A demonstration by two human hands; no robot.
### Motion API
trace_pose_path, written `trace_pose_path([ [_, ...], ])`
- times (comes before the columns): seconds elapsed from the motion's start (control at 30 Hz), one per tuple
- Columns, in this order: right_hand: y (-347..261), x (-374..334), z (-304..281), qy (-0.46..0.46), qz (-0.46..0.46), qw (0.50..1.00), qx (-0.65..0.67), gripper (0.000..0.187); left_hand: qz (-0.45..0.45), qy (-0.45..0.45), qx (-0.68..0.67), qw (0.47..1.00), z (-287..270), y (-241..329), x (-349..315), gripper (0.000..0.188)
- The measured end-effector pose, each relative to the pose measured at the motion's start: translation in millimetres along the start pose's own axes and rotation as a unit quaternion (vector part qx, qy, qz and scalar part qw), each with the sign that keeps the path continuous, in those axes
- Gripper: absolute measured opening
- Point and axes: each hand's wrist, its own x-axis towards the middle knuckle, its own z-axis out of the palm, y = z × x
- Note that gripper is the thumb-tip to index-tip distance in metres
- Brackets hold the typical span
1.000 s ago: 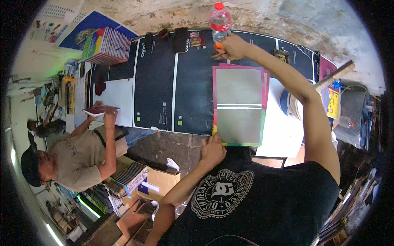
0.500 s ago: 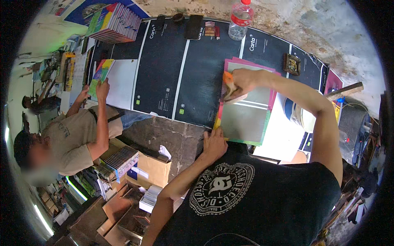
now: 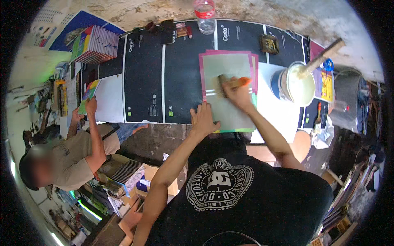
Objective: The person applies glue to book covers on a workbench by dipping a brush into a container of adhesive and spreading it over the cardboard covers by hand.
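A stack of grey sheets with pink and green borders [image 3: 227, 65] lies on the table in front of me. My right hand [image 3: 241, 97] grips a wide flat brush [image 3: 238, 83] with an orange handle end, and its blurred bristles are over the middle of the top sheet. At the stack's lower left edge, my left hand [image 3: 203, 119] lies flat with fingers spread, pressing on the sheet and holding nothing.
Right of the stack are a white sheet [image 3: 266, 110] and a bucket of pale paste [image 3: 276, 84] with a wooden stick [image 3: 326, 55]. A bottle [image 3: 205, 18] and ashtray [image 3: 269, 44] stand behind. A co-worker [image 3: 67, 160] at left handles a colourful booklet [image 3: 88, 98].
My right hand has moved with the brush from the upper left edge to the middle of the sheet, turning the handle rightward. The left hand now spreads further onto the sheet. The view has shifted.
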Motion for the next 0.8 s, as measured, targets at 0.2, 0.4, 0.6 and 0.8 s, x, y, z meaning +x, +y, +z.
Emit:
trace_pose_path([
  [0.2, 3.0, -9.7, -157.0, 0.081, 0.101, 0.988, -0.09, 0.01, 0.013, -0.005, 0.055, 0.998, 0.2, -11.3, 21.2, 0.07],
  [0.4, -82.0, -54.3, -90.2, -0.204, -0.156, 0.965, -0.058, 0.014, 0.24, 0.001, -0.022, 0.971, -89.0, -21.0, 175.9, 0.048],
  [0.6, -96.4, -68.1, 52.3, -0.091, -0.079, 0.973, -0.199, 0.024, 0.174, -0.182, 0.182, 0.951, -82.4, 13.9, 209.3, 0.056],
  [0.8, -148.1, -119.9, 9.1, -0.162, -0.126, 0.977, 0.05, 0.024, 0.13, -0.194, 0.113, 0.966, -82.1, -7.6, 218.1, 0.064],
])
